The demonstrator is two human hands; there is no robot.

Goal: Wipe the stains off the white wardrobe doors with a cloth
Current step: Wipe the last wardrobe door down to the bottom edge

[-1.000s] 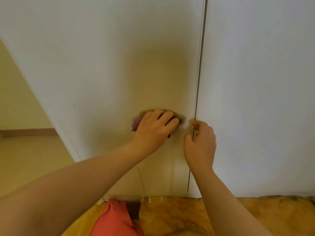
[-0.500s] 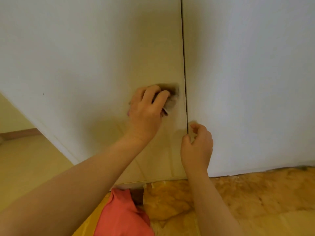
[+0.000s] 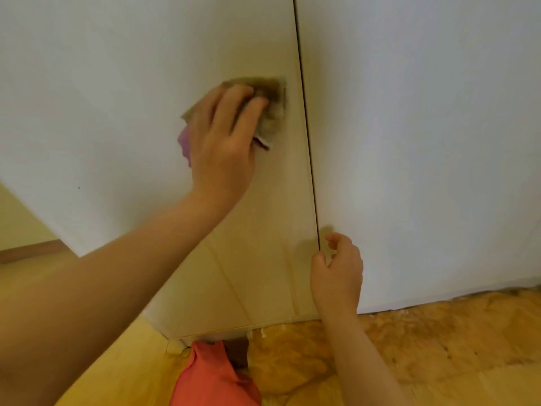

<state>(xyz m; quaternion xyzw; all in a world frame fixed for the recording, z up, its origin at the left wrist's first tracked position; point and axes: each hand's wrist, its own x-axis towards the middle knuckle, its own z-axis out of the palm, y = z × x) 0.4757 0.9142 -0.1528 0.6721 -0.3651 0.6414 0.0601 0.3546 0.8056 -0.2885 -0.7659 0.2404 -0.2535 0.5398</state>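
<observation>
head view: cloth [image 3: 270, 112] pressed on left door [image 3: 117, 83], beside the seam [image 3: 307, 159]

my left hand [image 3: 222, 142] lies flat on the cloth, fingers stretched out and pressing it against the white left door. both hand and cloth are blurred. the cloth is brownish-grey, with a purple part showing at the hand's left side. it sits just beside the dark seam between the two doors and does not cross it. my right hand [image 3: 336, 273] is lower, in front of the white right door [image 3: 424, 112], near the foot of the seam. its fingers are loosely curled and hold nothing. the thumb tip is at the seam; i cannot tell whether it touches. one small dark speck [image 3: 78, 188] marks the left door, well apart from the cloth. below the doors lie a mottled yellow-brown floor covering [image 3: 424, 341] and an orange-red fabric [image 3: 213, 379].
</observation>
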